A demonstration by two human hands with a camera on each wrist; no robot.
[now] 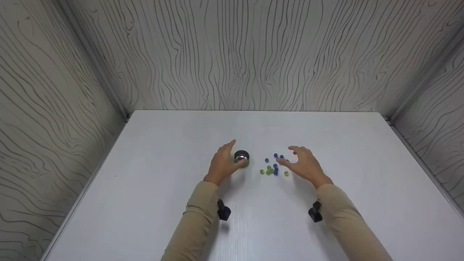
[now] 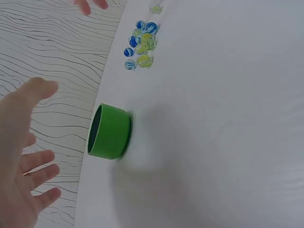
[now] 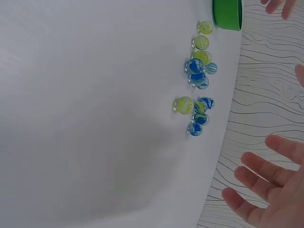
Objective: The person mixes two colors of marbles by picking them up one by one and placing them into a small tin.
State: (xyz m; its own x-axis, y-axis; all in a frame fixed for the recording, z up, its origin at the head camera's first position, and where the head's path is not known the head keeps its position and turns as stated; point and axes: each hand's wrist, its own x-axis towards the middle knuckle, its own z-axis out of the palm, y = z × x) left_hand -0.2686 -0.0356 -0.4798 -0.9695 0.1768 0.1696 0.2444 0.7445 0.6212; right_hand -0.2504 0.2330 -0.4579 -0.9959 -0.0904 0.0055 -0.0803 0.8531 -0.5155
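Note:
A small green cup [image 2: 111, 133] stands upright on the white table, its inside dark with a shiny spot in the head view. Over its left side hovers my left hand [image 1: 222, 163], fingers spread and thumb apart, with a gap to the cup in the left wrist view. Several glass marbles [image 1: 272, 170], blue and yellow-green swirled, lie loosely grouped to the right of the cup. My right hand [image 1: 303, 165] is held above the right edge of that group, thumb and fingers parted, gripping nothing. From the head view it hides some of the marbles.
The white tabletop [image 1: 152, 203] reaches back to a wall panel with a wood-grain pattern [image 1: 232, 54]. Similar panels rise at the left and right. Dark wrist mounts [image 1: 223, 211] stick out from the inner side of each sleeve.

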